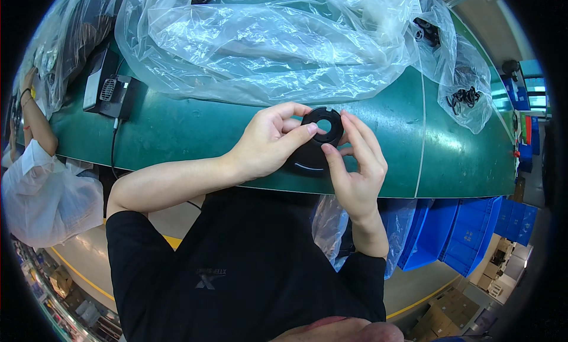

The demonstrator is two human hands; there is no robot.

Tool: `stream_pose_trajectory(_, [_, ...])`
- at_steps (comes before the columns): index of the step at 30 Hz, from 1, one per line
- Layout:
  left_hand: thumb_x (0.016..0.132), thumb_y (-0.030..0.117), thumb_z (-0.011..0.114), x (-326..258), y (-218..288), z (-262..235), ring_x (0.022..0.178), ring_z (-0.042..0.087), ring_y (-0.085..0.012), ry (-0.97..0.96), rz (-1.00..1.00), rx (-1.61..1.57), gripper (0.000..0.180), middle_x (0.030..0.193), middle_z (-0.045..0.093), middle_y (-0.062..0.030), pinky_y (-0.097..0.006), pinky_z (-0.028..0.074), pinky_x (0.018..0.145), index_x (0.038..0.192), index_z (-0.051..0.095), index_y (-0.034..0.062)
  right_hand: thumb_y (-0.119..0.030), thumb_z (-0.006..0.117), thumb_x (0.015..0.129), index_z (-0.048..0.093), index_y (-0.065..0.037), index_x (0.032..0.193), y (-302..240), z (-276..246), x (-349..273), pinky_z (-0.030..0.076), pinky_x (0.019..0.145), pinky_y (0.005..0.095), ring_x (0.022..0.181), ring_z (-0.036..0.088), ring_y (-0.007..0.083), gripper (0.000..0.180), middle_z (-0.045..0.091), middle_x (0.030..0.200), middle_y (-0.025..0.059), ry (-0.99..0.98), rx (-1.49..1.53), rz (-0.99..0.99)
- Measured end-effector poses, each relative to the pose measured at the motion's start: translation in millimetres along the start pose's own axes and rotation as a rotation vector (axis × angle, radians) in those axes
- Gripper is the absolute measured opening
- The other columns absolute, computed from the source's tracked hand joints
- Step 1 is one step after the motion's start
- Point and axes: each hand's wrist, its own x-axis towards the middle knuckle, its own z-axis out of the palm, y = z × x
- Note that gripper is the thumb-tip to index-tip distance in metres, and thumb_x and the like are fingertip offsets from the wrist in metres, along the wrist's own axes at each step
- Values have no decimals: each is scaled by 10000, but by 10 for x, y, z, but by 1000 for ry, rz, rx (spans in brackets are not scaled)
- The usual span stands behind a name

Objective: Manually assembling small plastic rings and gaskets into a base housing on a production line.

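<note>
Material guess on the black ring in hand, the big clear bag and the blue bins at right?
Black ring: probably moulded plastic, satin; soft highlights, though coated metal isn't ruled out.
Big clear bag: thin, glossy plastic film; crumpled, with sharp glints and green showing through.
Blue bins: likely rigid plastic, smooth; even colour, stiff walls.

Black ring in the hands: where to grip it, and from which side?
Probably the outer rim, pinched from left and right: the black ring is round, with its open hole facing the camera, so opposite edges offer a balanced hold. The left hand and right hand sit on those sides.
</note>
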Motion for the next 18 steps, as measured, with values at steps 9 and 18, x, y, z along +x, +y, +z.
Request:
stream_pose_trajectory(9, [874, 34, 570, 8, 11, 12, 955, 585, -111, -50, -11, -64, 319, 1051, 625, -102, -243, 477, 842, 1173, 498, -51, 71, 656, 732, 539, 58, 1170, 16, 47, -37, 524, 613, 245, 909, 618, 225, 453, 561, 1139, 207, 35, 52, 78])
stream_pose_trajectory(18, [828, -42, 600, -9, 17, 16, 986, 589, -141, -80, -4, -2, 358, 1093, 603, -108, -255, 486, 858, 1171, 497, -59, 105, 654, 727, 558, 58, 1068, 36, 108, -101, 530, 687, 247, 943, 613, 205, 357, 553, 1163, 215, 154, 297, 127])
